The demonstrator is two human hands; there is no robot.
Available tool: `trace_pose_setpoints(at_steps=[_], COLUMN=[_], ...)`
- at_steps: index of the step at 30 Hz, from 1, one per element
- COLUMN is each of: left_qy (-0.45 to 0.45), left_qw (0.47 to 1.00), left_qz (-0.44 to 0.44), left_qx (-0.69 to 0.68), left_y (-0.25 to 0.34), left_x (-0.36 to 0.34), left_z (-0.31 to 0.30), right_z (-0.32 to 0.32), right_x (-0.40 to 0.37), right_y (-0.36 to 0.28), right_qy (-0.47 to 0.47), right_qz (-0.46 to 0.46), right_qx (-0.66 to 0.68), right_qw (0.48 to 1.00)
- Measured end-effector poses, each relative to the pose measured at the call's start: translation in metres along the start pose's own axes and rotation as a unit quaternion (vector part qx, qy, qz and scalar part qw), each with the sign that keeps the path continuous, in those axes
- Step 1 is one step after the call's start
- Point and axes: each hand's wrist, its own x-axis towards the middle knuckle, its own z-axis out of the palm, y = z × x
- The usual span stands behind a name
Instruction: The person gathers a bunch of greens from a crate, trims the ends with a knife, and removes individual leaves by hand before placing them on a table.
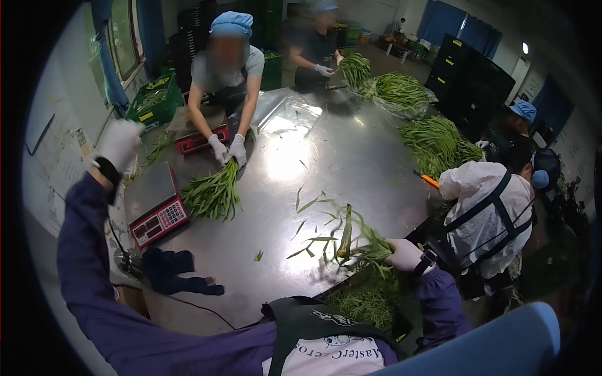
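Observation:
My right hand (406,255), in a white glove, is closed around a bunch of long-leaved greens (375,249) at the near right edge of the metal table (269,244). Loose leaves and stems (310,239) lie just left of the bunch, along with a long, narrow, dark green and yellowish piece (345,235). My left hand (122,145), also gloved, is raised at the far left, above and beyond a red-framed scale (158,216). It is blurred and its fingers do not show clearly.
Opposite, a person's gloved hands (227,151) hold greens (213,193) beside another scale (194,144). Large heaps of greens (433,143) lie at right near an orange-handled tool (429,180). Dark cloth (172,271) lies near left; leaf scraps (364,306) sit below the table edge.

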Motion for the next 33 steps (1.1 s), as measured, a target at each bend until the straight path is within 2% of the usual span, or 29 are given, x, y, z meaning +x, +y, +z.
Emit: trace_pose_setpoints(at_steps=[1, 2, 3, 4, 5, 6, 7, 8, 9, 10, 11, 12, 13, 14, 15, 16, 17, 19, 21, 23, 25, 26, 27, 29, 30, 31, 32, 33], left_qy=[0.007, -0.024, -0.15, -0.229, -0.113, -0.162, -0.258, -0.286, -0.347, -0.358, -0.249, -0.162, -0.133, -0.126, -0.128, -0.225, -0.266, -0.365, -0.463, -0.511, -0.485, -0.494, -0.485, -0.446, -0.427, -0.501, -0.421, -0.405], left_qw=[0.999, 0.971, 0.928, 0.886, 0.844, 0.795, 0.712, 0.57, 0.24, -0.128, -0.325, -0.272, -0.237, -0.171, -0.331, -0.201, -0.111, 0.021, 0.092, 0.255, 0.476, 0.617, 0.633, 0.535, 0.539, 0.205, 0.024, 0.075], left_qz=[0.031, 0.131, 0.159, 0.221, 0.271, 0.236, 0.123, 0.041, 0.009, -0.03, -0.134, -0.405, -0.57, -0.567, -0.332, -0.421, -0.328, -0.233, -0.144, 0.011, 0.148, 0.224, 0.22, 0.159, 0.156, 0.005, -0.092, -0.182], left_qx=[-0.009, -0.199, -0.3, -0.337, -0.448, -0.535, -0.641, -0.769, -0.907, -0.924, -0.902, -0.858, -0.776, -0.796, -0.874, -0.855, -0.9, -0.901, -0.87, -0.821, -0.718, -0.571, -0.562, -0.699, -0.709, -0.841, -0.902, -0.893], left_y=[0.054, 0.105, 0.155, 0.205, 0.258, 0.314, 0.36, 0.408, 0.457, 0.496, 0.498, 0.539, 0.486, 0.472, 0.487, 0.465, 0.438, 0.418, 0.413, 0.409, 0.412, 0.401, 0.4, 0.402, 0.387, 0.416, 0.405, 0.401], left_x=[-0.009, -0.022, -0.04, -0.063, -0.095, -0.126, -0.145, -0.16, -0.177, -0.188, -0.177, -0.188, -0.136, -0.125, -0.15, -0.135, -0.126, -0.113, -0.107, -0.098, -0.103, -0.101, -0.105, -0.097, -0.076, -0.068, -0.047, -0.033], left_z=[-0.004, -0.01, -0.004, 0.014, 0.032, 0.051, 0.049, 0.055, 0.103, 0.136, 0.101, 0.13, 0.049, 0.039, 0.094, 0.081, 0.061, 0.053, 0.05, 0.047, 0.049, 0.046, 0.052, 0.066, 0.057, 0.091, 0.058, 0.046], right_z=[-0.001, -0.003, -0.002, 0.006, 0.009, 0.011, 0.013, 0.012, 0.015, 0.021, 0.029, 0.039, 0.047, 0.065, 0.086, 0.1, 0.117, 0.119, 0.128, 0.127, 0.102, 0.09, 0.087, 0.084, 0.091, 0.103, 0.111, 0.12], right_x=[0.0, 0.0, -0.001, 0.007, 0.009, 0.01, 0.013, 0.01, 0.017, 0.025, 0.03, 0.035, 0.038, 0.047, 0.057, 0.061, 0.064, 0.059, 0.07, 0.077, 0.073, 0.073, 0.073, 0.073, 0.073, 0.079, 0.075, 0.072], right_y=[-0.001, -0.003, -0.004, 0.005, 0.002, -0.003, -0.011, -0.026, -0.027, -0.026, -0.025, -0.033, -0.043, -0.034, -0.023, -0.023, -0.018, -0.046, -0.053, -0.058, -0.084, -0.097, -0.103, -0.113, -0.123, -0.124, -0.135, -0.15], right_qy=[0.002, 0.026, 0.047, 0.035, 0.037, 0.046, 0.054, 0.06, 0.059, 0.053, 0.034, 0.032, 0.022, -0.024, -0.067, -0.096, -0.125, -0.1, -0.121, -0.104, -0.069, -0.046, -0.044, -0.018, 0.022, 0.022, 0.015, 0.009], right_qz=[-0.006, -0.019, -0.034, -0.019, -0.026, -0.039, -0.051, -0.067, -0.066, -0.045, -0.017, -0.015, 0.012, 0.072, 0.133, 0.157, 0.154, 0.212, 0.195, 0.196, 0.144, 0.085, 0.082, 0.028, 0.031, 0.029, 0.034, 0.038], right_qx=[0.001, 0.047, 0.093, 0.149, 0.149, 0.283, 0.413, 0.498, 0.501, 0.533, 0.562, 0.581, 0.587, 0.608, 0.625, 0.654, 0.69, 0.725, 0.769, 0.774, 0.789, 0.815, 0.815, 0.771, 0.759, 0.735, 0.717, 0.697], right_qw=[1.0, 0.998, 0.994, 0.988, 0.988, 0.957, 0.908, 0.862, 0.861, 0.843, 0.826, 0.813, 0.809, 0.79, 0.767, 0.733, 0.696, 0.648, 0.597, 0.593, 0.593, 0.571, 0.572, 0.636, 0.65, 0.677, 0.697, 0.716])
